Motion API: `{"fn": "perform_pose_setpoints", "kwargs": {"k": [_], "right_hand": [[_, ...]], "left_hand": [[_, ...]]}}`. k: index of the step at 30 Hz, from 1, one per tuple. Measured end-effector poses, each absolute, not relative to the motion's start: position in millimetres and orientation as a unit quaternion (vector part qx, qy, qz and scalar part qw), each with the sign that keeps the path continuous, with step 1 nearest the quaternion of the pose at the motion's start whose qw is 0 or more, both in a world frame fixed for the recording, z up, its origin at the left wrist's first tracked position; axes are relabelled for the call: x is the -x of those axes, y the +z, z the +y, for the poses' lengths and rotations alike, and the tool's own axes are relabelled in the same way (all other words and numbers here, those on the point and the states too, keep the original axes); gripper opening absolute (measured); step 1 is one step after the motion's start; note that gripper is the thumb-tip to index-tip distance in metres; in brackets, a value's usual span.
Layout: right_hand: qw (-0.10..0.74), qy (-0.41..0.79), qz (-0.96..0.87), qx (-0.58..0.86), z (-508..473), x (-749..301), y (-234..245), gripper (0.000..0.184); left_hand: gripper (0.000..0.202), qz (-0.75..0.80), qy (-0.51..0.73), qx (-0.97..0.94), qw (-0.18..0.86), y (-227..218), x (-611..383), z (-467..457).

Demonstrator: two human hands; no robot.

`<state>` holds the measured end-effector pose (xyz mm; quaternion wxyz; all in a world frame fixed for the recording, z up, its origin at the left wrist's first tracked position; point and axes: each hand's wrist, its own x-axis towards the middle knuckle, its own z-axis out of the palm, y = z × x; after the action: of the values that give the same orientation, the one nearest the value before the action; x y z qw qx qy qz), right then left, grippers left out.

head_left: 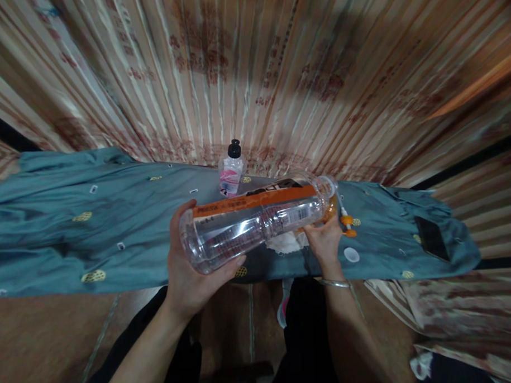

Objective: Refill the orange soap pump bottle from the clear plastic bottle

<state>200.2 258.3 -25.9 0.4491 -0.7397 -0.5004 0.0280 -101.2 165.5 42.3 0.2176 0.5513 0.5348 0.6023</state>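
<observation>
A large clear plastic bottle (248, 231) with an orange and black label lies tilted across the view, its uncapped mouth up and to the right. My left hand (195, 272) is wrapped around its base. Near the bottle's neck, my right hand (326, 236) is closed on a small orange container (331, 208), mostly hidden by the fingers and the neck. Just right of that hand, an orange and white pump top (347, 224) rests on the cloth. A round white cap (351, 254) lies closer to me. Beneath the large bottle is a crumpled white tissue (286, 243).
Behind the large bottle stands a clear bottle (232, 173) with a black cap and pink label. A dark phone (432, 239) lies at the right end of the long surface covered with teal cloth (126, 218). A patterned curtain (251, 74) hangs along the far edge.
</observation>
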Motion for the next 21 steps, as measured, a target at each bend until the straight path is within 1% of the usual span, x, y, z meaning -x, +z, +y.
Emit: {"fn": "perform_pose_setpoints", "kwargs": {"k": [4, 9, 14, 21], "right_hand": [[0.448, 0.037, -0.496, 0.743, 258.2, -199.8, -25.2, 0.061], [0.448, 0.048, -0.493, 0.744, 257.7, -199.0, -23.1, 0.062], [0.442, 0.04, -0.502, 0.742, 257.7, -200.8, -24.4, 0.065], [0.44, 0.016, -0.499, 0.746, 259.2, -203.4, -31.5, 0.062]], "left_hand": [[0.099, 0.528, 0.612, -0.544, 0.225, 43.5, 99.6, 165.7], [0.1, 0.53, 0.608, -0.55, 0.216, 41.9, 100.1, 165.7], [0.103, 0.536, 0.603, -0.548, 0.221, 42.8, 101.7, 165.2], [0.101, 0.526, 0.611, -0.551, 0.214, 41.1, 99.6, 166.3]]}}
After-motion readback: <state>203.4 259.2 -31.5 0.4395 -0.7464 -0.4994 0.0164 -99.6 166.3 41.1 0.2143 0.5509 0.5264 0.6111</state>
